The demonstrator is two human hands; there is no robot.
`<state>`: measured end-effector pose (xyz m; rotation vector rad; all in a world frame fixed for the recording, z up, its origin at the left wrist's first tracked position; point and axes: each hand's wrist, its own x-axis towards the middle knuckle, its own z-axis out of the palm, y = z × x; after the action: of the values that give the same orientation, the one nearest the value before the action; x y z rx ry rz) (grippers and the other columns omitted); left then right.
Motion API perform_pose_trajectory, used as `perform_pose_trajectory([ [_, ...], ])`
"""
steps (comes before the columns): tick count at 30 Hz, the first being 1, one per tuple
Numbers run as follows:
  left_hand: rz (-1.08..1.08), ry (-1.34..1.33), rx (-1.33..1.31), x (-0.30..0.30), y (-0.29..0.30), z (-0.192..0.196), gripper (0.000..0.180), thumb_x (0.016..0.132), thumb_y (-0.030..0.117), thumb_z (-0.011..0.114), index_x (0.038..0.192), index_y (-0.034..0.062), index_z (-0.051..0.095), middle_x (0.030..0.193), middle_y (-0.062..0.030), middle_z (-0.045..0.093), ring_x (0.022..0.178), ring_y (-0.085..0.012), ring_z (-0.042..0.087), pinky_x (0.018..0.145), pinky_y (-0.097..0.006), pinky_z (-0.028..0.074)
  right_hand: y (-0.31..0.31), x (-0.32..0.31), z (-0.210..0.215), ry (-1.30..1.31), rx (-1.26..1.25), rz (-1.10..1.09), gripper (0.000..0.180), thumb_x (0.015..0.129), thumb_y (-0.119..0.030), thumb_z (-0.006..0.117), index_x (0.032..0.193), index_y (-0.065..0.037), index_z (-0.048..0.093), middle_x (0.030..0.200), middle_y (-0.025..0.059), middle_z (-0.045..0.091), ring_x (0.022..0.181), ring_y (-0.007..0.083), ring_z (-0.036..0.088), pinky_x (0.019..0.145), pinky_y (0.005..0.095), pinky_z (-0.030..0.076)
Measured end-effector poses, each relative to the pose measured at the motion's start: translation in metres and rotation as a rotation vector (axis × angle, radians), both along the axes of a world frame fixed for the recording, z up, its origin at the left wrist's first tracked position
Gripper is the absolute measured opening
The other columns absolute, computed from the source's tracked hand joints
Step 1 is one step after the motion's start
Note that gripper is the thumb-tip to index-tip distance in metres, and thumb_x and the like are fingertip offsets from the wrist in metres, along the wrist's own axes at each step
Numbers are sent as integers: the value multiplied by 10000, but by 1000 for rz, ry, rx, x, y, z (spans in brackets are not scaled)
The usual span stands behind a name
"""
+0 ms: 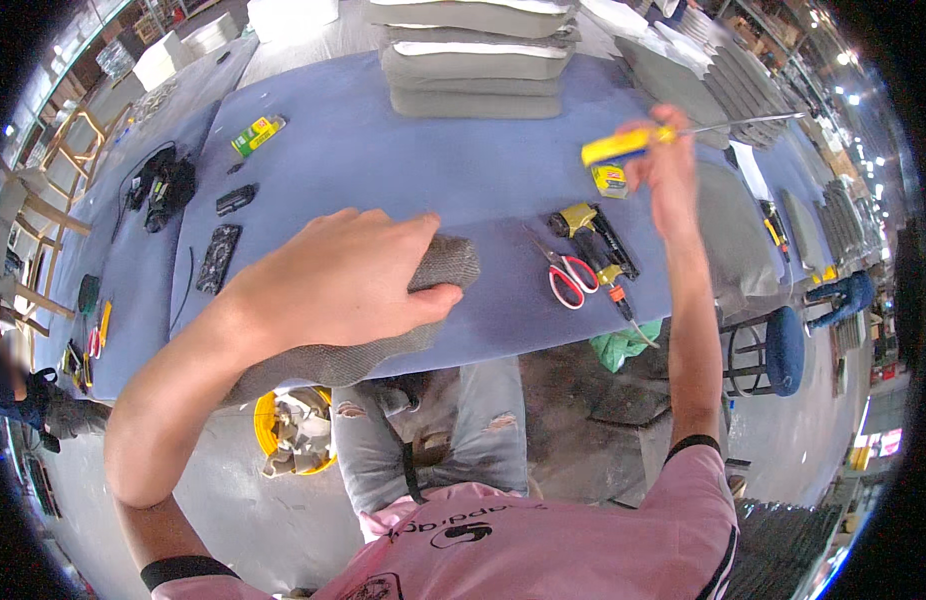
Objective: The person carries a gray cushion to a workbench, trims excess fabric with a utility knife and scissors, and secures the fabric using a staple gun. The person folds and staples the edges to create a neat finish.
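The grey mesh-covered pad (pixel 378 352) lies left of centre at the near edge of the blue table (pixel 323 150), its long axis slanting from lower left up to the right, with the person's left hand (pixel 338 280) clasping its upper-right end. Well apart, at upper right, the blurred right hand (pixel 671 175) grasps a yellow-and-blue screwdriver (pixel 611 149), its handle end toward the left and its shaft pointing rightward, away from the pad.

Blue-topped counter (pixel 333 160), stacked grey cushions (pixel 473 75) at far side, red-handled scissors (pixel 556 261) beside yellow-and-black staple gun (pixel 589 243), yellow-green packet (pixel 256 136) leftward.
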<state>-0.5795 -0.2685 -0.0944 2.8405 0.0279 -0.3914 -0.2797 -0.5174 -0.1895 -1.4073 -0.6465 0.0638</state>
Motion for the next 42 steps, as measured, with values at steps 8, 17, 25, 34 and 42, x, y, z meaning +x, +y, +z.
perform_pose_trajectory([
  [8,-78,-115,53,-13,5,-12,550,1004,499,737,1265,16,741,1059,-296,784,1018,-493,749,947,-597,576,80,-120,70,20,3,613,313,1217,-387,469,1243,-110,610,1075,132,772,721,123,635,597,257,518],
  [17,-105,-111,24,-3,13,-12,498,1011,456,725,1247,18,741,949,-282,780,960,-513,746,902,-617,582,66,-114,45,30,273,293,296,1211,-408,467,1291,-141,564,1081,172,751,615,197,642,497,287,509],
  [25,-99,-64,3,8,13,-11,525,1006,499,691,1181,10,769,968,-291,781,971,-516,751,919,-615,582,70,-163,73,-386,-110,488,186,1163,-208,606,1223,-32,605,1062,140,752,688,134,685,572,276,551],
  [34,-110,-87,-9,24,11,-4,613,1014,547,654,1027,-50,793,958,-327,775,968,-517,764,946,-589,602,80,-156,76,-427,-283,345,167,1131,-113,649,1273,-66,575,1035,144,786,734,171,740,594,323,615],
  [42,-37,-123,33,42,20,0,622,1038,557,630,1011,-42,797,963,-301,785,957,-512,765,904,-580,603,40,-139,121,-526,24,350,332,1219,-347,459,1276,-56,608,1107,176,792,691,175,731,507,244,489],
])
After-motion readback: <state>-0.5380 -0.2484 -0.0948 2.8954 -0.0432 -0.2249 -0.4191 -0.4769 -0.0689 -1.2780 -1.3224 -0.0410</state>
